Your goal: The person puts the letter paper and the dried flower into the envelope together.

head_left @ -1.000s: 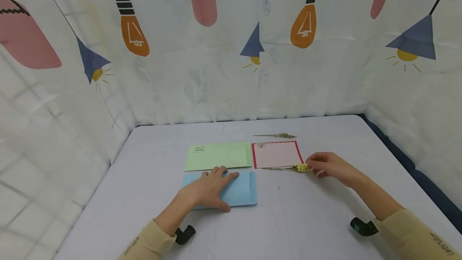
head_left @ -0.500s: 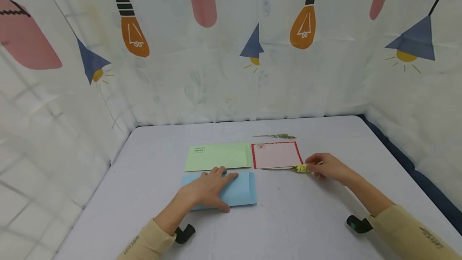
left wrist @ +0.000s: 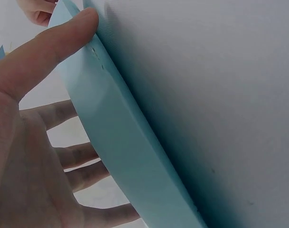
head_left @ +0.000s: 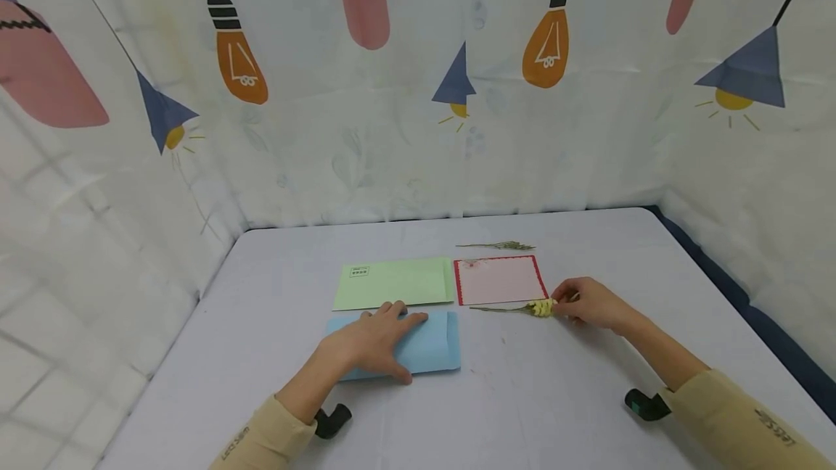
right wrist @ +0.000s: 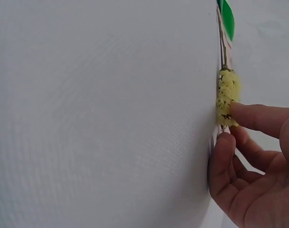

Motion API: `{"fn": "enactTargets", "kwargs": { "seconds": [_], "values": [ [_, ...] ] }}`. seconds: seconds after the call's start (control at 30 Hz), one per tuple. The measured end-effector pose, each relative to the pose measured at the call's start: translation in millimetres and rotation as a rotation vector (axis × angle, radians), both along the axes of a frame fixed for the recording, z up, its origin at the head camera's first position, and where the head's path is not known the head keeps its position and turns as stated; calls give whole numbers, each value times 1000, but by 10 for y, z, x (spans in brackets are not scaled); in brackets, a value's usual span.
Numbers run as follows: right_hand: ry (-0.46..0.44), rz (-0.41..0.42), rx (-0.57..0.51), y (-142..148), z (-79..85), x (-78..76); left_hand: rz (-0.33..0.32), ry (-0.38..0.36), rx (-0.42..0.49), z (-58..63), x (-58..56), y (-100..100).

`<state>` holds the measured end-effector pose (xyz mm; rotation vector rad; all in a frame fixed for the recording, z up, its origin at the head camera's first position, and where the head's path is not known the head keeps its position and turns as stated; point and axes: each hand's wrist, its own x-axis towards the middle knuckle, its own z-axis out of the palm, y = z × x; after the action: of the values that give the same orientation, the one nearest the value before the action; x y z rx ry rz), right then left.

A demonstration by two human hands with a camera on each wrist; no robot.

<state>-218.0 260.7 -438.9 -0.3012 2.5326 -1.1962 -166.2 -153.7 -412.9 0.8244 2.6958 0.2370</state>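
While your left hand [head_left: 377, 343] rests across the blue envelope [head_left: 436, 347], fingers spread wide and gripping nothing, it probably serves to steady the paper against the table [head_left: 522, 405]. Your right hand [head_left: 591, 303] has its thumb and fingertips brought together in a light pinch on the flowered end of the yellow sprig [head_left: 541, 307], likely because that end lies nearest it. That sprig runs just beside the near edge of the red-bordered card [head_left: 499, 282], stem pointing left. The green envelope [head_left: 395, 286] sits left of the card; the green sprig [head_left: 512, 245] lies beyond it, seemingly kept apart. Count two envelopes, one card and two sprigs.
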Motion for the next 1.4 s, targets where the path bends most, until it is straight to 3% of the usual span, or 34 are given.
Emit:
{"fn": "enactTargets", "kwargs": {
  "seconds": [0.77,1.17,1.4],
  "values": [
    [-31,9,-26,1,-8,2,20,8,-15,-24,15,18],
    [34,16,-8,-32,-27,23,23,8,-18,-18,29,27],
    [17,13,-27,-21,-17,14,13,16,-26,-30,26,24]
  ]
}}
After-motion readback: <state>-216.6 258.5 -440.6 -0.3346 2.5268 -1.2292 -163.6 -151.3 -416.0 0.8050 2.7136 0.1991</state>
